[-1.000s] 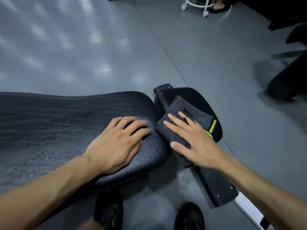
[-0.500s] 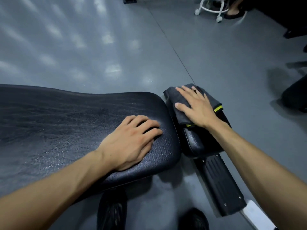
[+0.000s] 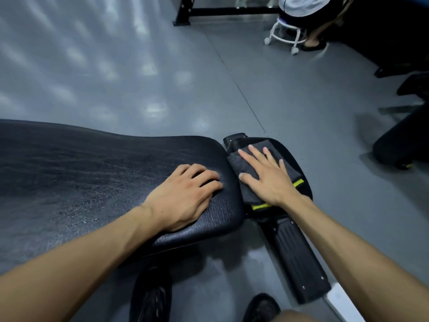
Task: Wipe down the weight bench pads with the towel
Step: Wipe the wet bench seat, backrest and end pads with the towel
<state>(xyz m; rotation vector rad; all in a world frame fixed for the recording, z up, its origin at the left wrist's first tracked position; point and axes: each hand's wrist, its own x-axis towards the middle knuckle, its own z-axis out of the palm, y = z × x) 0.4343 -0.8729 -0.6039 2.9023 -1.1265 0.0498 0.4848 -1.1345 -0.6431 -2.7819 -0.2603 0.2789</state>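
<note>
My right hand (image 3: 270, 180) lies flat on the dark grey towel (image 3: 243, 163), fingers (image 3: 251, 156) straight and spread wide, pressing the cloth down onto the small black seat pad (image 3: 294, 163) just right of the frame's centre. The towel is folded, and a yellow-green strip of it (image 3: 298, 183) shows beside my knuckles, with another bit of the same colour (image 3: 260, 207) peeking out under my wrist. My thumb lies along the towel's near left edge.

My left hand (image 3: 185, 196) rests palm-down on the rounded end of the long back pad (image 3: 92, 177), which fills the left half of the frame. Its fingers are loosely bent, tips touching the textured black vinyl, holding nothing. The pad's surface glistens in patches toward the lower left. The two pads sit just beside each other with a narrow gap between them.

Below the seat pad, a ribbed black frame cover (image 3: 294, 259) runs down toward the lower right. My dark shoes (image 3: 151, 296) stand on the grey floor (image 3: 278, 101) at the bottom edge.

In the upper right, another person sits on a white stool with castors (image 3: 285, 40). A black equipment base (image 3: 209, 12) crosses the top centre, and more dark gear (image 3: 401, 145) sits at the right edge.
</note>
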